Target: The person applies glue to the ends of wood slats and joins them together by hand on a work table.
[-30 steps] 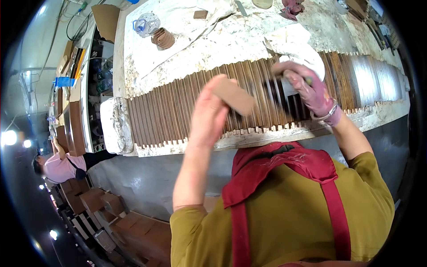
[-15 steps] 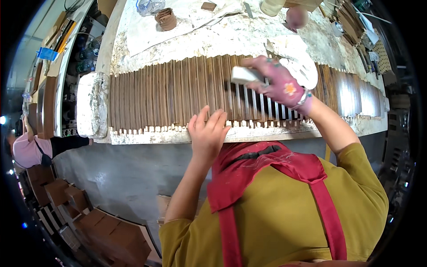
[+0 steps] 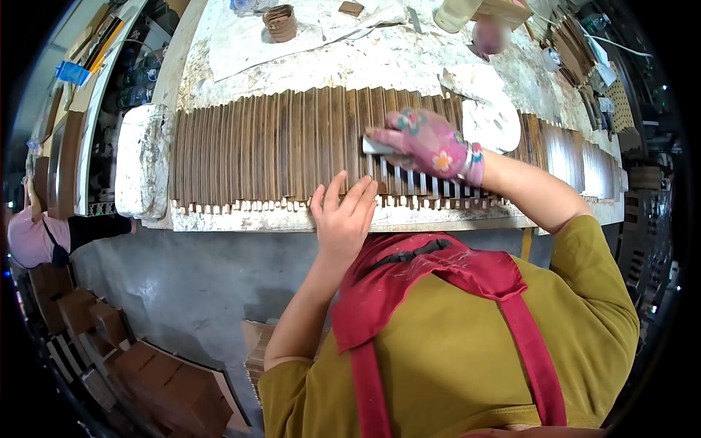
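Note:
A long row of brown wooden strips [image 3: 277, 146] lies side by side across the table, their pale ends toward me. My left hand [image 3: 345, 217] is bare, its fingers spread and resting on the near ends of the strips around the middle. In a pink flowered glove, my right hand [image 3: 431, 146] grips a white block-shaped pad [image 3: 374, 147] against the strips, just beyond and to the right of my left hand. Strips under and to the right of the glove look wet and shiny. The palm hides part of the pad, and its material cannot be made out.
A white-smeared block [image 3: 142, 162] stands at the row's left end. A pale cloth [image 3: 491, 125] lies behind the right hand. Farther back are a brown ridged cup-like object [image 3: 280, 24] and a translucent container [image 3: 451, 13]. Another person [image 3: 40, 237] is at far left; cartons [image 3: 164, 383] sit on the floor.
My right hand has slid a little left with the pad, which now lies flatter on the strips. My left hand stays on the near ends. The whole view has shifted slightly.

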The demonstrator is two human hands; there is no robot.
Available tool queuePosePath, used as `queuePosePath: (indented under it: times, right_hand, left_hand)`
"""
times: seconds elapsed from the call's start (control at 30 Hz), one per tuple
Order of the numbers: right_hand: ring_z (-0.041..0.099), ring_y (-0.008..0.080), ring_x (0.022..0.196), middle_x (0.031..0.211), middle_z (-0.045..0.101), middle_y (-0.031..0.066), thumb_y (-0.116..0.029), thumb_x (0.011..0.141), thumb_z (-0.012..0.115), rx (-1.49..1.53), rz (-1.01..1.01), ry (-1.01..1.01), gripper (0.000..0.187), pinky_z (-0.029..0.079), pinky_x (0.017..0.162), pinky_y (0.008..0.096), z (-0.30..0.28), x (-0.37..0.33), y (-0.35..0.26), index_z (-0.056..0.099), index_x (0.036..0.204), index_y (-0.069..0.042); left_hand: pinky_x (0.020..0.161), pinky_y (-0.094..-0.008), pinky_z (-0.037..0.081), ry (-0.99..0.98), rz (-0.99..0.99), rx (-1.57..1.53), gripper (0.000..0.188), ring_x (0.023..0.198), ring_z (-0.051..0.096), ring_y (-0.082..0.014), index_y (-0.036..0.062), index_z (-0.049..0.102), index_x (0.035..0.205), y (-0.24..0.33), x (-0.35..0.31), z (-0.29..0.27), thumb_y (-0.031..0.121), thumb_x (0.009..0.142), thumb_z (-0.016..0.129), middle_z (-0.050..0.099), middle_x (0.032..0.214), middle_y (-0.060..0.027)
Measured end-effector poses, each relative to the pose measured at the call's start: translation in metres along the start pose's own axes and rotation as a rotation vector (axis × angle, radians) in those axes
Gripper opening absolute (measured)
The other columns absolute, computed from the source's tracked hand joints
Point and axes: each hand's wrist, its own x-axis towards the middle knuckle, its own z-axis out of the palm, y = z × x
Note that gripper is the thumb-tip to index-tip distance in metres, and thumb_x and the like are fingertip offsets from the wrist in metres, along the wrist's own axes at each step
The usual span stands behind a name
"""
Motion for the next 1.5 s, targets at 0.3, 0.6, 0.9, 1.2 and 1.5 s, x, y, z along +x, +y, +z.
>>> queuePosePath:
  times: [0.3,0.6,0.9,1.2,1.5]
  right_hand:
    - [0.062,0.0260,0.090,0.103,0.057,0.0092,-0.025,0.082,0.066,-0.063,-0.059,0.037,0.051,0.052,0.068,0.0368,-0.009,0.000,-0.002,0.050,0.129,-0.015]
    - [0.062,0.0239,0.090,0.107,0.058,0.0085,-0.023,0.085,0.062,-0.131,-0.108,0.015,0.047,0.053,0.071,0.0342,-0.009,0.006,0.003,0.051,0.130,-0.014]
    - [0.062,0.0288,0.091,0.107,0.059,0.0093,-0.025,0.079,0.069,-0.018,0.088,0.115,0.050,0.052,0.071,0.0388,-0.024,0.017,0.018,0.054,0.125,-0.012]
    - [0.062,0.0272,0.092,0.107,0.058,0.0096,-0.031,0.084,0.064,0.114,0.197,-0.001,0.048,0.052,0.073,0.0401,-0.030,0.005,-0.002,0.052,0.126,-0.011]
    - [0.065,0.0225,0.095,0.100,0.066,0.0130,-0.050,0.088,0.059,0.494,0.191,-0.077,0.054,0.051,0.082,0.0365,-0.041,0.000,-0.010,0.061,0.119,-0.006]
  left_hand:
    - [0.104,-0.0460,0.028,-0.013,-0.001,-0.016,0.033,0.123,0.047,-0.0248,0.0160,0.069,0.111,0.000,0.001,-0.001,0.019,0.077,0.071,0.062,0.120,0.0049]
    - [0.105,-0.0458,0.028,-0.001,-0.010,-0.044,0.034,0.122,0.048,-0.0241,0.0149,0.068,0.111,-0.001,0.000,0.002,0.017,0.078,0.070,0.062,0.120,0.0042]
    - [0.106,-0.0454,0.027,-0.011,-0.019,-0.052,0.032,0.122,0.048,-0.0231,0.0151,0.069,0.111,0.000,0.000,0.000,0.019,0.079,0.069,0.062,0.120,0.0041]
    - [0.105,-0.0459,0.027,-0.025,-0.010,-0.026,0.032,0.122,0.047,-0.0228,0.0154,0.069,0.111,-0.001,0.001,-0.001,0.019,0.079,0.068,0.062,0.119,0.0042]
    - [0.103,-0.0455,0.029,-0.030,0.025,-0.053,0.032,0.120,0.048,-0.0233,0.0147,0.068,0.109,-0.004,0.006,-0.008,0.020,0.078,0.070,0.062,0.118,0.0035]
